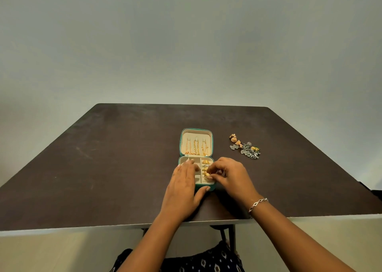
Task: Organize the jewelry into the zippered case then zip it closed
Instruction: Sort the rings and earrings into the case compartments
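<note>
Fingers of the right hand (229,173) pinch a small gold earring (207,175) right over the near right compartment of the open jewelry case (196,160), and that is the whole story of the coming move: the piece sits at the fingertips, directly above its slot, so it looks like a short drop straight down. The left hand (183,189) lies flat, fingers spread and gripping nothing, across the left side of the tray, thumb hooked on the near wall to steady it. Right hand is clearly the nearer one to the work.

The case lies open on the dark surface (103,158), its long axis running near to far, lid (196,141) laid back on the far side. Count it up: three gold chains hang in the lid, and roughly four gold pieces line the right column of the tray, though they blur together. One loose pile of earrings (245,146), gold and silver-grey, waits well apart to the far right; too tangled to count. One bracelet (258,204) sits on the right wrist. Zipping up looks a good way off.
</note>
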Action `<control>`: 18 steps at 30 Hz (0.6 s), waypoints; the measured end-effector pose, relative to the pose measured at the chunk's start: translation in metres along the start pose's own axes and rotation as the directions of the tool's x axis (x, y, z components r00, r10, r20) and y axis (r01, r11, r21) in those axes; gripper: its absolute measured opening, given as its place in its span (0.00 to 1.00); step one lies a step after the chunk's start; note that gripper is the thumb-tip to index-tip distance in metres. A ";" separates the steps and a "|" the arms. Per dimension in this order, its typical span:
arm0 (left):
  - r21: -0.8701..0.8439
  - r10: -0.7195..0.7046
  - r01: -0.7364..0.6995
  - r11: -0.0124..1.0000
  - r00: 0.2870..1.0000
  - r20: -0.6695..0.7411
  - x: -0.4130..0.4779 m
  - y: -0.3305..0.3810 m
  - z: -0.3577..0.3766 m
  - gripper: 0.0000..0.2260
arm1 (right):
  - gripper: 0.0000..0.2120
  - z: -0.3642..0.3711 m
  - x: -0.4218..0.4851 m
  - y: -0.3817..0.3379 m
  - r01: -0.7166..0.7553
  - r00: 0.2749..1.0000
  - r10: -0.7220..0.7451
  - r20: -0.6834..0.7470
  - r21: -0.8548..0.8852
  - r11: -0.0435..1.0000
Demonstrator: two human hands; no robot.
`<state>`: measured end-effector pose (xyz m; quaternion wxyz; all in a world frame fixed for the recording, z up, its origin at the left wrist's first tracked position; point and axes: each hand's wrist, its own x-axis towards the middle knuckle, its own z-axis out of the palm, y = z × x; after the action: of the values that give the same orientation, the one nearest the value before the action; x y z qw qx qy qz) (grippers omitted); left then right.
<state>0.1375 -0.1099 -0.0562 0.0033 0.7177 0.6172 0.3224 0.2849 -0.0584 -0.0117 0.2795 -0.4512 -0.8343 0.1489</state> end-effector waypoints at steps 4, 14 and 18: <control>0.016 0.021 -0.020 1.000 1.000 -0.012 0.000 -0.002 0.002 0.23 | 0.06 0.000 0.000 -0.001 -0.002 1.000 0.004 0.022 -0.064 0.998; 0.061 0.071 -0.071 0.996 0.997 0.003 0.001 -0.004 0.005 0.18 | 0.08 0.003 0.003 -0.002 0.028 0.997 -0.018 0.069 -0.156 0.987; 0.054 0.086 -0.086 0.995 0.996 -0.005 0.002 -0.004 0.004 0.16 | 0.11 0.001 -0.004 0.008 0.105 0.994 -0.107 -0.020 -0.105 0.989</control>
<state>0.1360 -0.1059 -0.0603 -0.0322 0.7424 0.5941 0.3082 0.2914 -0.0571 -0.0175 0.2739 -0.4220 -0.8601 0.0846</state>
